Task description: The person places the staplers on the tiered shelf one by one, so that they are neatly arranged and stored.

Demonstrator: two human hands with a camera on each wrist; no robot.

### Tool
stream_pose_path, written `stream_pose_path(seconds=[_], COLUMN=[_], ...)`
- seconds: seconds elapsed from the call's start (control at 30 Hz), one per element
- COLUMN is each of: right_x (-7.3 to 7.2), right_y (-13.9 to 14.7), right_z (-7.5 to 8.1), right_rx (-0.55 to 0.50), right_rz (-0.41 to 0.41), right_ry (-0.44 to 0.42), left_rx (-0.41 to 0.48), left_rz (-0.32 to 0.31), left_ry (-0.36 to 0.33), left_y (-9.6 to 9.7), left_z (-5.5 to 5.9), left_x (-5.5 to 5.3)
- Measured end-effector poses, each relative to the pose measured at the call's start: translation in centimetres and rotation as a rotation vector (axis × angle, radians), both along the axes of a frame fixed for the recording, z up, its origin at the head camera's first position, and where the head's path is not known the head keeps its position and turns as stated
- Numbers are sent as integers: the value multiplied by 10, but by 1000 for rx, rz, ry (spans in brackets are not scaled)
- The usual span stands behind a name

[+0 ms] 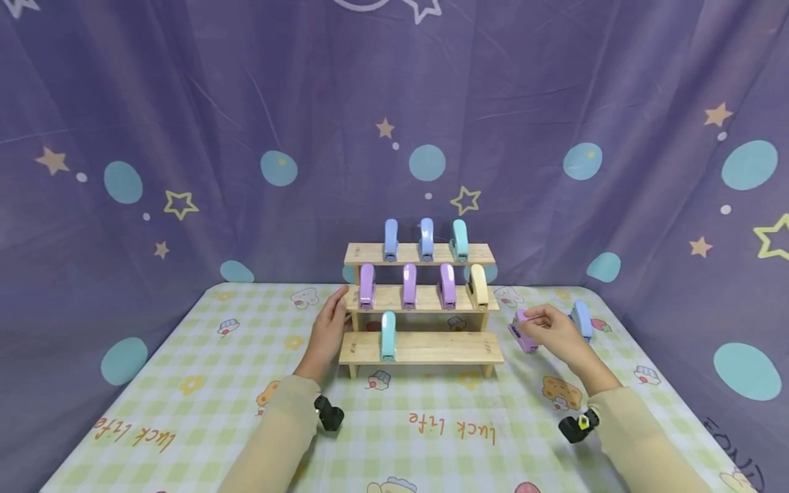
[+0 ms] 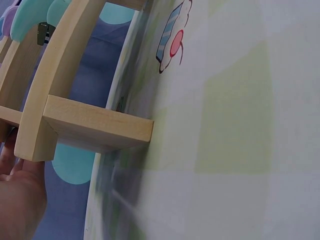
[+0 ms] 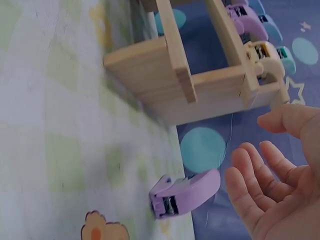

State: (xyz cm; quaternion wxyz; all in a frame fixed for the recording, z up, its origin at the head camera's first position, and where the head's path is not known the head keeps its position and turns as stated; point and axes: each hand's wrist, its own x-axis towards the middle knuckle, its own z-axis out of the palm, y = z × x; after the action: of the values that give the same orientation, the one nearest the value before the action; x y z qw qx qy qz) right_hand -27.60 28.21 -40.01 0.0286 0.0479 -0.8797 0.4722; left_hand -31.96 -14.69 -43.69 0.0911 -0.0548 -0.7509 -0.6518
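Note:
A three-tier wooden stand (image 1: 444, 348) holds small staplers. My left hand (image 1: 329, 329) grips its left end near the middle tier; the left wrist view shows those fingers (image 2: 34, 169) tucked against the wood, partly hidden behind it. On the right, my right hand (image 1: 555, 333) hovers over a purple stapler (image 1: 525, 340) on the table. From the right wrist view, the fingers are spread apart beside this purple stapler (image 3: 195, 196), with a gap between them and it. Just behind that hand is a blue stapler (image 1: 581, 319), partly covered by it.
Two blue staplers (image 1: 427, 239) and a teal one (image 1: 459, 239) stand on the top tier. The middle tier bears three purple staplers (image 1: 409, 285) and a cream one (image 1: 478, 286). One teal stapler (image 1: 387, 336) is on the bottom tier. A checked cloth (image 1: 234, 383) covers the table; a purple curtain (image 1: 345, 89) hangs behind.

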Motion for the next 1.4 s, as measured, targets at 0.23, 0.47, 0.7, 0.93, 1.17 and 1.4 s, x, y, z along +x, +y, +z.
stream_pose_path(seconds=[0.23,0.47,0.7,0.93,1.17,1.4], right_x=[-10,-18,-28,-35,-36,-37], right_y=[9,13,18,22,24,25], right_z=[-11,-21,-34,-45,-52,-56], right_rx=[21,-17,4,-40,-83,-73], right_rz=[-49,-75,-105,-136,-133,-129], right_ry=[-3,-16,-45,-112,-183,-215], left_rx=[-3,-5,-6,-3,9,8], left_rz=[2,-1,8,8,7,6], left_ry=[1,-1,-6,-5,-3,-7], left_y=[0,0,0,0,0,0], left_z=[0,-2,0,-1,0,0], left_x=[0,-1,-1,0,0,0])
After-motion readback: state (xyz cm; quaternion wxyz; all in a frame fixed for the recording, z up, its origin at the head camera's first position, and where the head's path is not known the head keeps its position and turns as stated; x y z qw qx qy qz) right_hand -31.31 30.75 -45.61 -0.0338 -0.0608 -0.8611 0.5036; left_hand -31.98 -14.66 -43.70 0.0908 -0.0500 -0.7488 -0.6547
